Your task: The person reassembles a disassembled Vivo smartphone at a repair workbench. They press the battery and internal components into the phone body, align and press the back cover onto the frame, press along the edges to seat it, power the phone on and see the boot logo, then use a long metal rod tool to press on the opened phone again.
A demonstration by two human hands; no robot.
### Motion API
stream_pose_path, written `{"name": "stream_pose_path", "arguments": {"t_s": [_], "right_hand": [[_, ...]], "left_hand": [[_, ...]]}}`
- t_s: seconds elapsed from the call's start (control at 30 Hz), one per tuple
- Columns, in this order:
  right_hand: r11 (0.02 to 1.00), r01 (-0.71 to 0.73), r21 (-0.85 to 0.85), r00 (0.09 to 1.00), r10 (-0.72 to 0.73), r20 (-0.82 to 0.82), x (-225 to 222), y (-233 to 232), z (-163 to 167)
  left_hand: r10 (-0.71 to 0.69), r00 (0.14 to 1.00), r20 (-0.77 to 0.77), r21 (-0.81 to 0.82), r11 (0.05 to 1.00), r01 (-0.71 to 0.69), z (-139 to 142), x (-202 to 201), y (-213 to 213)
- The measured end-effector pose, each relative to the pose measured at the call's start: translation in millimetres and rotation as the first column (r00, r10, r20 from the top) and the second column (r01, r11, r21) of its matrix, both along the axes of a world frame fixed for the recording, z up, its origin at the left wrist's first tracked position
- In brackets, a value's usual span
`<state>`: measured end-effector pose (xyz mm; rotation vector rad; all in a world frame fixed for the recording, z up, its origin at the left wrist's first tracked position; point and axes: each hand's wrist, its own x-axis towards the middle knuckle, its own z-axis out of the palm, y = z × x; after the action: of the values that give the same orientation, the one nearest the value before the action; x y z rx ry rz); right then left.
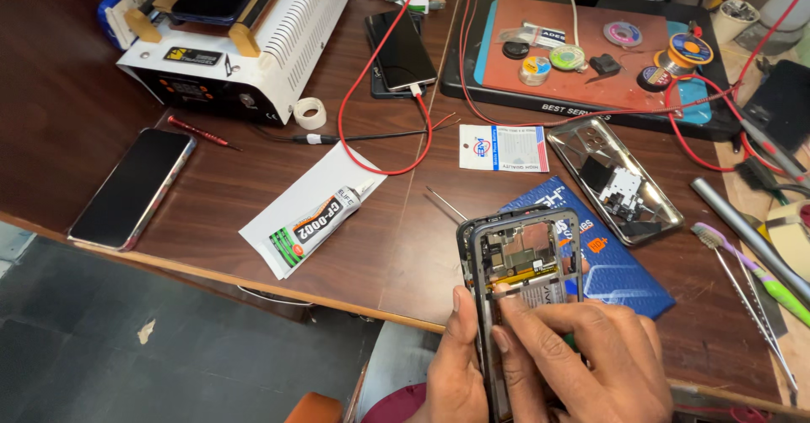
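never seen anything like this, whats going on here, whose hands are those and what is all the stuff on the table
This is one picture from a camera worn on a person's head, looking down at their own two bare hands at a wooden workbench.

The left hand grips an opened phone by its edge, back cover off, so the inner parts show. The right hand rests its fingertips on those parts.

Around it lie a blue booklet, the removed back cover, a glue tube on white paper, a whole phone at the left, another phone plugged into a red cable, a white machine, a mat with small spools, and tweezers at the right.
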<state>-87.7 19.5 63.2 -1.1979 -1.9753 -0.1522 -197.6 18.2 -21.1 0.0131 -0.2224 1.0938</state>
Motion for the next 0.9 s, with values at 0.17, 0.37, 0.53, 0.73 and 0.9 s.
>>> {"name": "stream_pose_path", "arguments": {"t_s": [0.17, 0.37, 0.53, 0.73, 0.9], "right_hand": [[1.000, -0.004, -0.009, 0.999, 0.004, 0.051, 5.9, -2.7, 2.4], [1.000, -0.020, -0.020, 0.992, 0.023, 0.125, 14.9, -6.3, 4.1], [0.999, -0.042, -0.002, 0.987, 0.042, 0.155, 20.9, -6.5, 1.4], [0.996, -0.085, 0.022, 0.969, 0.078, 0.233, 30.0, -4.6, 2.1], [0.995, -0.096, 0.040, 0.961, 0.083, 0.263, 32.4, -5.5, 7.1]], "left_hand": [[0.048, 0.984, -0.174, 0.060, 0.998, -0.038, 8.9, 1.6, -3.2], [0.025, 0.994, -0.103, 0.027, 0.999, -0.022, 14.5, 4.3, -5.4], [0.036, 0.990, -0.136, 0.098, 0.995, -0.023, 19.8, 3.9, -6.0], [0.049, 0.993, -0.110, 0.188, 0.982, -0.028, 29.7, 4.3, -6.4], [0.057, 0.975, -0.213, 0.108, 0.994, -0.034, 27.2, 6.6, -8.6]]}}
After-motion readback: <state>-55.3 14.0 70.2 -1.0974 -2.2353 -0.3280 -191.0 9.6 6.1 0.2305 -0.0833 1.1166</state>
